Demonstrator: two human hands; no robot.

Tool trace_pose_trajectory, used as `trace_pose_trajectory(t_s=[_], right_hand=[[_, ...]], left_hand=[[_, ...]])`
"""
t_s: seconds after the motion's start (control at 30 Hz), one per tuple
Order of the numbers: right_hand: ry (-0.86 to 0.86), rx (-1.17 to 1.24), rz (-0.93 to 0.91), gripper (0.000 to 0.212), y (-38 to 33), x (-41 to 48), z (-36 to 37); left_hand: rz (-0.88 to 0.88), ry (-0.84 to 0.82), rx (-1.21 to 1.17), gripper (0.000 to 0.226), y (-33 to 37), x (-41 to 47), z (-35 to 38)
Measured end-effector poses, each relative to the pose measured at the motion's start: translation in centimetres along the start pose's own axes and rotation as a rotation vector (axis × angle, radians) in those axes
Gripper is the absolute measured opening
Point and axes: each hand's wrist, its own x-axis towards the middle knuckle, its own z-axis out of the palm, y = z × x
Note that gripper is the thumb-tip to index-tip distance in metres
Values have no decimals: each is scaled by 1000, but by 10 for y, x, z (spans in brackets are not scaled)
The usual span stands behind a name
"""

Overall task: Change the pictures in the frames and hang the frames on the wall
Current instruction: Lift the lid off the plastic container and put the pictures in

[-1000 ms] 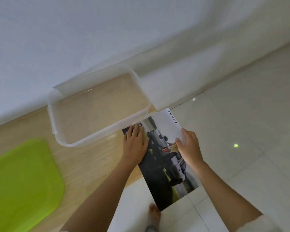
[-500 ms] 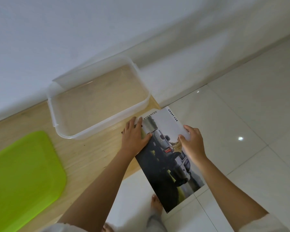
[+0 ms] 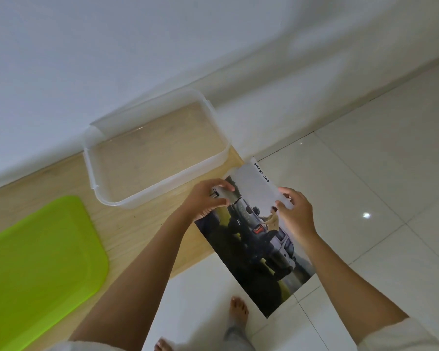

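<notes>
head view: a glossy printed picture of a grey car, lettered "smart cab" (image 3: 251, 249), is held over the corner of the light wooden counter (image 3: 127, 224) and the white tiled floor (image 3: 365, 160), just beside the clear rectangular plastic container (image 3: 162, 188). a second ago the left hand (image 3: 203, 201) was laid flat on the sheet; now its grip is closed on the upper left edge, with the fingers curled over it. the right edge is pinched by the right hand (image 3: 295, 214). the top corner, earlier tucked against the container's rim, is now seen free of it. the sheet is judged to be lifted and ready for fitting, though no frame is shown. a lime green flat plastic lid (image 3: 36, 262) is left lying at the left.
</notes>
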Motion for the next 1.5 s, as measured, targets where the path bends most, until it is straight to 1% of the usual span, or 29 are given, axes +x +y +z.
trace_pose_trajectory(t_s=[0.07,0.13,0.2,0.27,0.4,0.53,0.6,0.67,0.8,0.93,1.03,1.1,1.2,1.27,1.4,1.5], right_hand=[[-14,48,-10,31,-14,-1,-11],[-47,100,-36,29,-32,1,-22],[-76,124,-91,26,-51,5,-30],[-94,139,-163,25,-70,12,-33],[-103,145,-232,22,-110,29,-23],[-141,96,-285,20,-151,57,10],[-143,91,-308,21,-173,74,32],[-113,143,-285,22,-195,89,57],[-41,238,-198,31,-227,116,97],[-12,237,-164,31,-237,139,124],[-25,169,-160,31,-241,154,136],[-49,124,-182,29,-243,164,143],[-105,73,-212,26,-241,177,154],[-138,30,-239,26,-237,184,163],[-197,-51,-297,29,-223,191,180],[-232,-89,-303,35,-215,193,188]], left_hand=[[9,25,-31,26,17,-5,-9],[31,69,-56,28,33,-13,-24],[72,116,-88,31,44,-22,-45],[100,198,-126,31,46,-33,-72],[71,421,-237,32,30,-53,-131],[26,595,-443,37,5,-66,-187],[-7,649,-515,37,-8,-67,-207],[-32,695,-576,38,-20,-63,-223],[-114,805,-635,38,-45,-45,-236],[-198,891,-682,37,-60,-27,-228],[-244,949,-705,35,-64,-16,-215],[-278,944,-657,34,-67,-9,-207],[-339,904,-468,37,-76,1,-195],[-382,848,-341,43,-77,6,-192],[-529,710,-160,52,-80,12,-182],[-573,727,-46,55,-85,16,-169]])
